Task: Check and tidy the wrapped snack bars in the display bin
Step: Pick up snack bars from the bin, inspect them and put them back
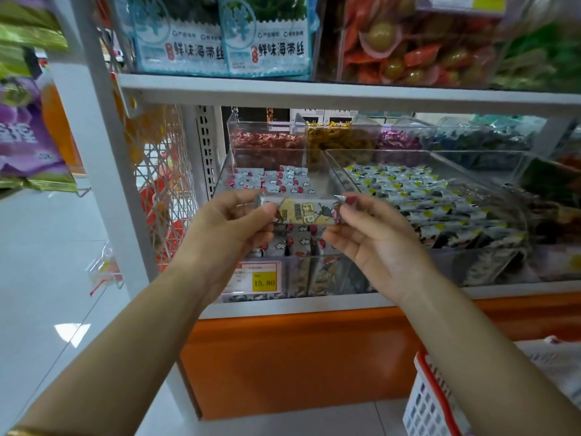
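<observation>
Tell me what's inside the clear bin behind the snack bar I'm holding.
Rows of grey wrapped bars with red dots and white clouds lie in the clear bin. The held bar, left hand and right hand cover its middle rows, which cannot be seen.

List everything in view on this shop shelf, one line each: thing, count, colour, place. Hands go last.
Foil-wrapped snack bar: one, grey with yellow print, held level over the left bin.
Clear plastic display bin: one, transparent, left end of the lower shelf.
Wrapped bars: many, grey-white with red spots, in rows inside that bin.
Green-and-white packets: many, in the neighbouring clear bin to the right.
Price tag: one, red and yellow, on the display bin's front.
Seaweed packs: two, blue and white, on the upper shelf.
Plastic basket: one, white with red rim, bottom right.
Left hand: pinches the bar's left end.
Right hand: pinches its right end.
</observation>
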Action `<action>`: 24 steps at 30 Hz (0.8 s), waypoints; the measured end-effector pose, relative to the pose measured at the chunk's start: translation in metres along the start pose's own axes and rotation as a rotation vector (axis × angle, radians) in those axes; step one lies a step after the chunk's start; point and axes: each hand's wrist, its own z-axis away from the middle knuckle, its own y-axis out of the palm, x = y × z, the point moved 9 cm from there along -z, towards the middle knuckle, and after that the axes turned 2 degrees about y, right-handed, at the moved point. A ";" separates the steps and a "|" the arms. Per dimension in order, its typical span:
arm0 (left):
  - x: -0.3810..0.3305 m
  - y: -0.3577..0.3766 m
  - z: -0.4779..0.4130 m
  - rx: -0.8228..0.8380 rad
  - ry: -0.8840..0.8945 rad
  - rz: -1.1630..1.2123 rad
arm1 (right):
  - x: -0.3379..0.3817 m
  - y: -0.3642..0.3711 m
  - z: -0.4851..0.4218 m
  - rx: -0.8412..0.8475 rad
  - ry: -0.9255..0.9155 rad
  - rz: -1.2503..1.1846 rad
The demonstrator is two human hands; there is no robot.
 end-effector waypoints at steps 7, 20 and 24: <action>-0.010 -0.004 0.004 -0.063 0.121 -0.261 | 0.004 -0.005 -0.001 -0.047 -0.080 0.103; 0.021 -0.020 0.000 -0.126 -0.172 0.224 | -0.015 0.001 -0.005 0.022 0.081 -0.190; 0.027 -0.018 -0.001 -0.172 -0.216 0.354 | -0.017 -0.001 -0.007 -0.010 0.106 -0.276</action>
